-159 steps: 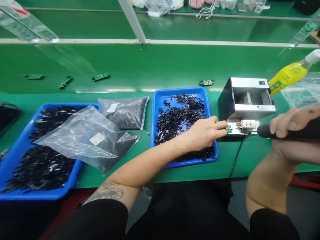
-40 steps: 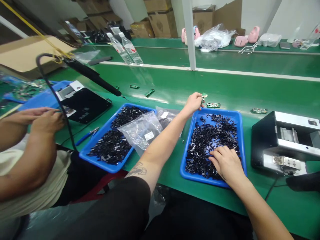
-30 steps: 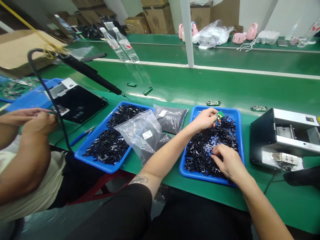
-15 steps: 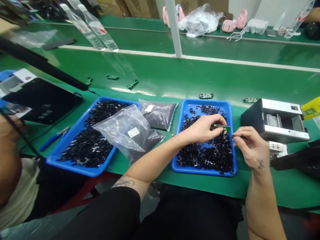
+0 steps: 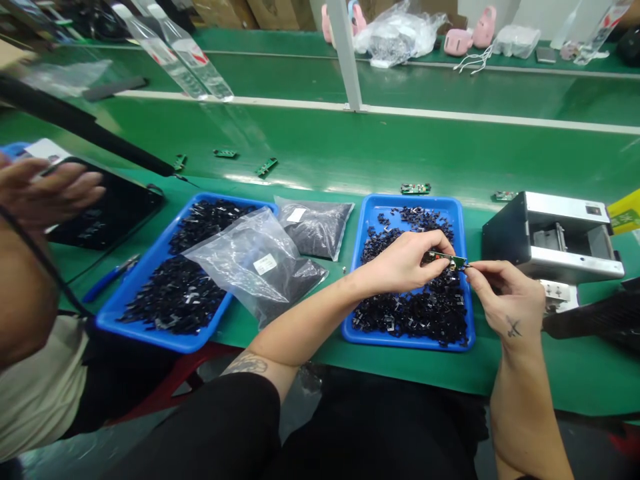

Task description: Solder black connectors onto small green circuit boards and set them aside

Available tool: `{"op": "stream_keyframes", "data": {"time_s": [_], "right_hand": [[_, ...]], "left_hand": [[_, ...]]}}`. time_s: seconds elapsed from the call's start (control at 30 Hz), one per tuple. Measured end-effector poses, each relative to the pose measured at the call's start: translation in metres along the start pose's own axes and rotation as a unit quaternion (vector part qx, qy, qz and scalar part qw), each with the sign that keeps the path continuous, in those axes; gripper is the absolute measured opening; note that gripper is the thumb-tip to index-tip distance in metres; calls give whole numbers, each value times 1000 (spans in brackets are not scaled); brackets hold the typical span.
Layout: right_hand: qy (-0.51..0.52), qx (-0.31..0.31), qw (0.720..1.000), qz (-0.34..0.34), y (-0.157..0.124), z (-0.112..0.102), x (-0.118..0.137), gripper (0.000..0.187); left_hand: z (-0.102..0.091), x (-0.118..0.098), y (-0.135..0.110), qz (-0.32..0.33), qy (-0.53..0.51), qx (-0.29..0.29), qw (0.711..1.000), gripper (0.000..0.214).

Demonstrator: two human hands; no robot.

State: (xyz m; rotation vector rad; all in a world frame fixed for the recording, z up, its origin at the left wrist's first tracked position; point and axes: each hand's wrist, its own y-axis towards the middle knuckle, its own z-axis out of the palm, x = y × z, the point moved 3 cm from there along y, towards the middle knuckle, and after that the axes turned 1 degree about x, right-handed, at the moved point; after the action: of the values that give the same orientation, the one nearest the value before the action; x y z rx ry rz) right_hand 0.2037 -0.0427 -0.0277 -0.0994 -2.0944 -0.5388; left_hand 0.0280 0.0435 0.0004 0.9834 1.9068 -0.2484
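Observation:
Above the right blue tray, my left hand pinches a small green circuit board between thumb and fingers. My right hand is closed in a pinch on a small black part at the board's right end. The part meets the board's end or lies very close to it; I cannot tell if it is seated. Small black parts lie heaped in the tray under my hands.
Another blue tray of black parts and two clear bags lie left. A black-and-silver machine stands right. Loose boards lie behind. Blue-handled pliers and a co-worker's hand are far left.
My right hand has brought the small black part up to the board's right end. The board tilts slightly down to the right. The co-worker's hand at far left has risen.

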Motion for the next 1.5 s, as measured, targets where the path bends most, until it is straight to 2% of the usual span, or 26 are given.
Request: {"op": "stream_keyframes", "data": {"time_s": [0.23, 0.4, 0.6, 0.8, 0.93, 1.0, 1.1, 1.23, 1.33, 1.4, 1.5], "right_hand": [[-50, -6, 998, -36, -1, 0, 1, 17], [-105, -19, 991, -83, -2, -3, 11, 14], [-174, -35, 974, -143, -15, -17, 21, 7], [-252, -43, 949, -184, -35, -44, 14, 10], [-314, -58, 925, -205, -42, -54, 9, 7], [-338, -60, 915, -211, -44, -55, 7, 4], [-359, -58, 907, -212, -46, -53, 4, 5], [-367, -49, 905, -210, -47, -51, 6, 9], [-360, -39, 907, -214, -49, -54, 10, 14], [-343, -79, 910, -217, -51, -62, 15, 22], [-295, -263, 896, -203, -56, -86, 19, 32]], "left_hand": [[3, 0, 0, -2, 11, 9, 1000, 9], [4, -5, -2, 8, 2, 17, 1000, 13], [16, -13, -1, 8, -31, 45, 998, 14], [39, -22, 15, 80, -34, 96, 992, 16], [55, -22, 27, 135, -23, 122, 983, 19], [61, -20, 28, 155, 9, 130, 979, 20], [65, -18, 24, 183, 109, 126, 969, 23], [69, -17, 16, 231, 256, 123, 931, 30], [71, -17, 13, 252, 315, 119, 907, 33], [72, -17, 11, 257, 331, 114, 901, 34], [72, -18, 10, 265, 340, 115, 895, 36]]}}
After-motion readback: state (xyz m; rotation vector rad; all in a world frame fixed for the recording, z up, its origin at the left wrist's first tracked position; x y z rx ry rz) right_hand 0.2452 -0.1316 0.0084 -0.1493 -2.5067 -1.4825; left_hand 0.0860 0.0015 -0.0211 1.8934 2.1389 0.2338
